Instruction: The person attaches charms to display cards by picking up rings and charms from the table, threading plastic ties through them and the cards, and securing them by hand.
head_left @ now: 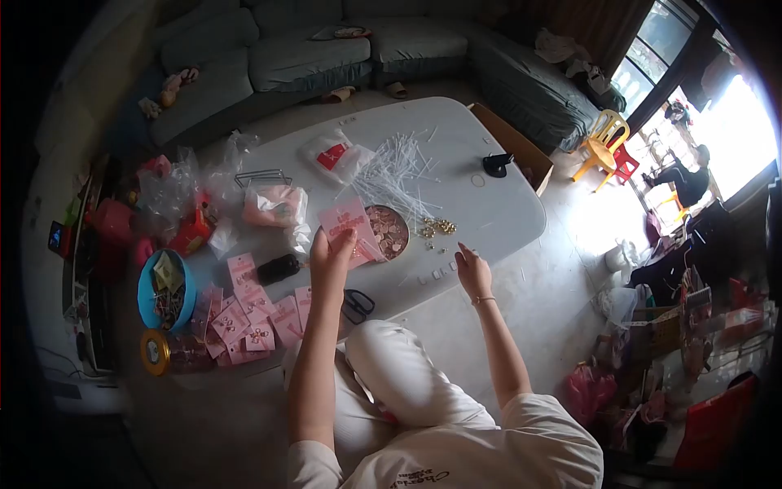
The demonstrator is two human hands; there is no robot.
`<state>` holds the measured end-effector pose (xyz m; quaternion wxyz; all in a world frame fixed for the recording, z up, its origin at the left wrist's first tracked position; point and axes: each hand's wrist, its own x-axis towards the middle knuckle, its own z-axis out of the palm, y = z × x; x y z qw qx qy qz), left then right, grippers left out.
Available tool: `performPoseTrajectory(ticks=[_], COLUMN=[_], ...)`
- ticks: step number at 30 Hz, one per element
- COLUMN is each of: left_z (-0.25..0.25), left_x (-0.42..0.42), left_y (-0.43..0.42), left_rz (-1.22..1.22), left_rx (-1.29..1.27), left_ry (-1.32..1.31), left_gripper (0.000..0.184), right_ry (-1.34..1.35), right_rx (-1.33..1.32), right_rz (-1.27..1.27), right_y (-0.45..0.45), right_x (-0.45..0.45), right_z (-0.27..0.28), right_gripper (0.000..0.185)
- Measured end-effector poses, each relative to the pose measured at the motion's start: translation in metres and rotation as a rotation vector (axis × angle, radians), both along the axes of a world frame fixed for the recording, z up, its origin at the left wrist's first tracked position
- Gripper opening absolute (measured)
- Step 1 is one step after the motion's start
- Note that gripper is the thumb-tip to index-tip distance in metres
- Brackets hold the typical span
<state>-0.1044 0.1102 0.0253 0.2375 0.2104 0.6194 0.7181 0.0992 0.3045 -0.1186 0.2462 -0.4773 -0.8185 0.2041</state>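
And here's the left hand, centre of the frame, with a pink card pinched between thumb and fingers, its lettered face in full view! The card is just left of the tin, overlapping its edge from where I stand; whether the two touch, I can't tell. That round tin is loaded with small pink pieces.

Over to the right hand, right of centre, by the table's near edge: fingers bent, tips close together, but whether they pinch anything small I can't tell. Just above and left of it, gold bits in a little cluster on the table.

Above the tin, a wild spread of clear strips, with a white bag at their left end. Lower left, more pink cards overlap in a heap, some bearing small trinkets, with a blue bowl and a gold-lidded jar beside them. Black scissors lie between the two forearms. And upper right, a person sits near the bright doorway!
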Motion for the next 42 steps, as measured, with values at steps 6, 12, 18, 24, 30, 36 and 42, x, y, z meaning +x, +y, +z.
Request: performPoseTrajectory(ticks=[6,12,18,24,30,36,42], left_z=[0.005,0.016,0.011,0.010,-0.007,-0.011,-0.007], left_x=[0.020,0.029,0.019,0.018,0.007,0.003,-0.001], left_y=[0.002,-0.004,-0.001,0.005,0.012,0.013,0.007], left_rz=[-0.063,-0.051,-0.048,-0.039,-0.015,-0.009,-0.016], left_rx=[-0.061,-0.028,-0.022,-0.008,0.004,-0.023,-0.009], left_ry=[0.067,0.009,-0.036,-0.057,-0.046,-0.008,-0.054], left_gripper=[0.014,0.014,0.014,0.013,0.011,0.011,0.011], right_ry=[-0.315,-0.506,-0.338,-0.196,0.063,0.281,-0.028], right_rx=[0.125,0.018,0.163,0.252,-0.390,-0.615,0.094], right_rz=[0.090,0.009,0.163,0.344,0.421,0.349,0.410], right_y=[0.016,0.015,0.018,0.030,0.057,0.075,0.047], right_x=[-0.025,-0.051,-0.051,-0.045,-0.048,-0.042,-0.043], right_z=[-0.001,-0.026,-0.034,-0.039,-0.023,-0.034,-0.014], right_gripper=[0.027,0.020,0.014,0.009,0.009,0.012,0.012])
